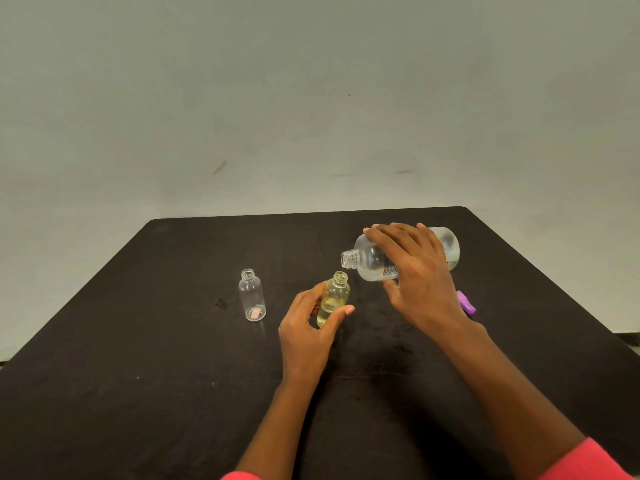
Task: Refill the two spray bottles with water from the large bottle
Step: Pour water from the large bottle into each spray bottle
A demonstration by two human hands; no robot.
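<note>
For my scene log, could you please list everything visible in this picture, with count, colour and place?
Large clear plastic bottle: one, colourless, some water inside, tipped sideways, open neck just above the yellowish bottle's mouth.
Small yellowish clear plastic bottle: one, uncapped, partly filled, mid-table.
Small colourless clear plastic bottle: one, uncapped, upright, left of the yellowish one and apart from it.
Purple plastic piece: one, on the table behind the right wrist, partly hidden.
Flat black table: one, lower half of the view.
Plain wall: one, grey-green, behind the table.
Pink sleeves: two, bottom edge.
Left hand: one, grips the yellowish bottle.
Right hand: one, grips the large bottle from above.
</note>
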